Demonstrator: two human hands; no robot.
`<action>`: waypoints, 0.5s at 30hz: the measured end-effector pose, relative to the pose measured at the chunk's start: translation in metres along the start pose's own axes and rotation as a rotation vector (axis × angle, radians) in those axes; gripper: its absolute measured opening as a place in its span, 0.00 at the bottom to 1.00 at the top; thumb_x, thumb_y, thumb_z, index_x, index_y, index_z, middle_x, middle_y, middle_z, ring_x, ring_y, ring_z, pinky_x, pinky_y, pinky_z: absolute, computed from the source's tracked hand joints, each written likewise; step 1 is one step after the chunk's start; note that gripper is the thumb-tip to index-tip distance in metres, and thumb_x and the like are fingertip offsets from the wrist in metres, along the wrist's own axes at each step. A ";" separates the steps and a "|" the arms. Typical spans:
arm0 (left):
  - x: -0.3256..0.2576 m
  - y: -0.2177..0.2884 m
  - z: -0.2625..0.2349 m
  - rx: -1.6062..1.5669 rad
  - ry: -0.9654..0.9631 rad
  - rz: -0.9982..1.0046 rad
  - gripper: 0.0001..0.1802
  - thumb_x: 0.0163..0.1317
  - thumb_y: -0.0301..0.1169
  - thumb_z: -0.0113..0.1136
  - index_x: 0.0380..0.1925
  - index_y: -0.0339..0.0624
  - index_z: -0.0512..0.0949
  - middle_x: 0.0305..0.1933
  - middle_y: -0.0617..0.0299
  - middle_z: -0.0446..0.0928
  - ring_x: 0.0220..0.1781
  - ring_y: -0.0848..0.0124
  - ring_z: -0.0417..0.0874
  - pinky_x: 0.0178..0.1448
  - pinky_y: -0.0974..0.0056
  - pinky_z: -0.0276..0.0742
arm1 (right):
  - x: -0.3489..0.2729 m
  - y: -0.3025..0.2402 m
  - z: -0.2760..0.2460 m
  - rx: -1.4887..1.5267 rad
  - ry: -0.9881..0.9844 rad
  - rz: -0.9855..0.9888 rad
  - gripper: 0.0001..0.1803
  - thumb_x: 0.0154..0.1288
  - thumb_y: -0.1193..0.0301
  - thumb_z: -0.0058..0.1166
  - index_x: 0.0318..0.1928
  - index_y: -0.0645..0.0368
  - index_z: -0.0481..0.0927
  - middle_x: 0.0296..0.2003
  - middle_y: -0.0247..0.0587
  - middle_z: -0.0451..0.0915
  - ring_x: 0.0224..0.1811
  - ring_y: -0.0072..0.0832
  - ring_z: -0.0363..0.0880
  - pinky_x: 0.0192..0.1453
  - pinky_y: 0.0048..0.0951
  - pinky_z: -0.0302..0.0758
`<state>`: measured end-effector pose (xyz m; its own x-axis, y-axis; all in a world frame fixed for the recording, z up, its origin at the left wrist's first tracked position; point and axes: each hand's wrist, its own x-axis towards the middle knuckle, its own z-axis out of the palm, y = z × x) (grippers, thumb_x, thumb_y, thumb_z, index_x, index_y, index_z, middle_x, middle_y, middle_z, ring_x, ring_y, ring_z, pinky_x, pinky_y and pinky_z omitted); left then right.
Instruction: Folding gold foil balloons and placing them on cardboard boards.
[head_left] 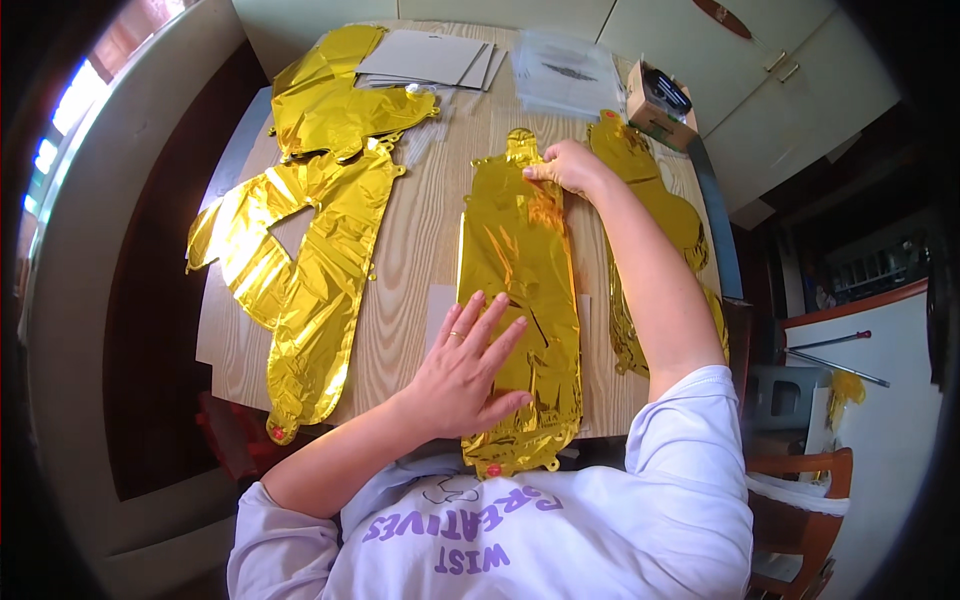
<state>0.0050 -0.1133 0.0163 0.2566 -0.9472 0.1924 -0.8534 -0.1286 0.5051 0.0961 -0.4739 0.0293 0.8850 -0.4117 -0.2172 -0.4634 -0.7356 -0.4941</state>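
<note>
A flat, deflated gold foil balloon (510, 240) lies lengthwise on the wooden table in front of me, its near end with a red spot hanging past the edge by my shirt. My left hand (465, 365) rests on its lower half, fingers spread and palm down. At its far end, my right hand (572, 168) pinches the right edge between thumb and fingers. To the left is another gold foil balloon (335, 270), creased and bent, with more gold foil (330, 85) beyond it. A further gold balloon (665, 205) lies to the right, partly hidden by my right forearm.
Grey-white boards (420, 55) are stacked at the far left of the wooden table (420, 250). Clear plastic bags (565, 75) lie beside them. A small cardboard box (660, 118) holding a dark object stands at the far right corner. Right of me is a wooden chair (830, 490).
</note>
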 end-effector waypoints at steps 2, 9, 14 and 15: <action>0.003 0.001 -0.004 -0.009 0.018 -0.015 0.46 0.68 0.57 0.59 0.76 0.40 0.61 0.81 0.37 0.54 0.83 0.37 0.51 0.82 0.35 0.46 | -0.008 0.007 0.006 0.070 0.093 0.006 0.31 0.57 0.49 0.75 0.47 0.66 0.85 0.42 0.54 0.87 0.47 0.40 0.86 0.54 0.40 0.79; 0.001 -0.019 -0.018 0.053 0.120 -0.013 0.26 0.68 0.36 0.63 0.64 0.39 0.74 0.71 0.44 0.69 0.77 0.44 0.66 0.79 0.38 0.58 | -0.175 -0.039 0.004 -0.174 0.397 -0.291 0.22 0.72 0.63 0.60 0.60 0.64 0.79 0.58 0.55 0.80 0.64 0.47 0.78 0.70 0.46 0.72; 0.016 -0.041 -0.026 0.135 0.082 0.100 0.23 0.66 0.32 0.64 0.61 0.41 0.76 0.68 0.50 0.73 0.75 0.51 0.70 0.78 0.41 0.62 | -0.272 -0.008 0.072 -0.364 0.245 -0.406 0.35 0.74 0.61 0.57 0.74 0.64 0.65 0.75 0.56 0.64 0.78 0.49 0.61 0.82 0.51 0.54; 0.017 -0.045 -0.028 0.140 0.054 0.126 0.24 0.66 0.33 0.65 0.61 0.41 0.76 0.68 0.51 0.73 0.75 0.52 0.70 0.79 0.41 0.62 | -0.278 -0.001 0.081 -0.351 0.214 -0.401 0.37 0.75 0.59 0.56 0.76 0.64 0.62 0.77 0.55 0.60 0.80 0.49 0.57 0.83 0.52 0.50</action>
<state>0.0610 -0.1151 0.0204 0.1644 -0.9416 0.2938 -0.9341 -0.0530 0.3530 -0.1457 -0.3147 0.0218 0.9829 -0.1366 0.1232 -0.1124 -0.9762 -0.1854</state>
